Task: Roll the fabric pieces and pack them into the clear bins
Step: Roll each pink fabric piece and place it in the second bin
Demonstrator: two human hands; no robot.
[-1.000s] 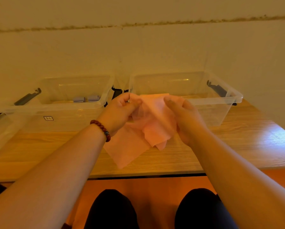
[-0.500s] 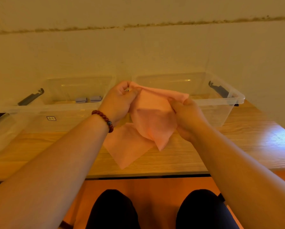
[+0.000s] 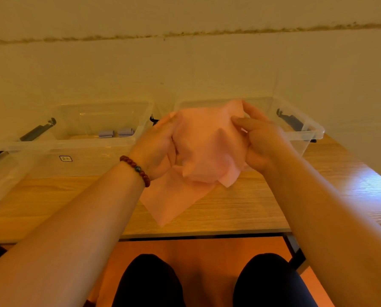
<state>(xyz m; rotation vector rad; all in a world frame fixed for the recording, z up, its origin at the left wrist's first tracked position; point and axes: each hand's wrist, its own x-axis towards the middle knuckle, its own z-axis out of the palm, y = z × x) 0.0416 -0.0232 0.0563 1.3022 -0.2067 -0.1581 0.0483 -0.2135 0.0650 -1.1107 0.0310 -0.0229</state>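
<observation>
Fingers [image 3: 240,122] pinch pink cloth [image 3: 207,147]; left bin [image 3: 85,166]: two rolls [image 3: 106,133].

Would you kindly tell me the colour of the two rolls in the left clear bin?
The fabric rolls are pale lavender-grey, clearest in the head view.

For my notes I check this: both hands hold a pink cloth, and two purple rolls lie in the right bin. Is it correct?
Not quite: the head view shows the purple rolls in the left bin, not the right bin. The left hand and right hand do hold the pink cloth.
</observation>
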